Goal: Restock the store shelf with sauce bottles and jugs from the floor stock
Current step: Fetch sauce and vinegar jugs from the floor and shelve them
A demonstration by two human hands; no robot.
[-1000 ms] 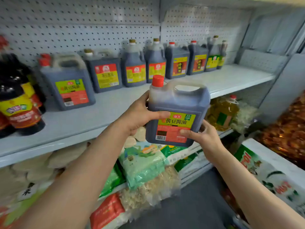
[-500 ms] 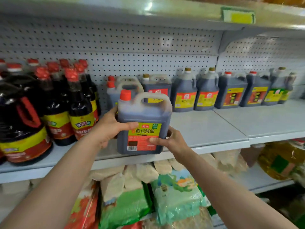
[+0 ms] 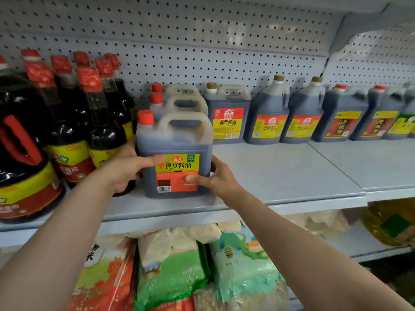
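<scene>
Dark sauce fills the jug that stands on the white shelf, with the left hand and the right hand curled around its sides, below a wall of holes.

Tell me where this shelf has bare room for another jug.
Bare shelf lies right of the held jug, in front of the back-row jugs, up to the front edge. Left of it, the red-capped bottles crowd close.

Bagged dry goods fill the lower shelf: a red and green bag, a green bag and a teal bag. A yellow oil jug stands at the right. White pegboard backs the shelving.
</scene>
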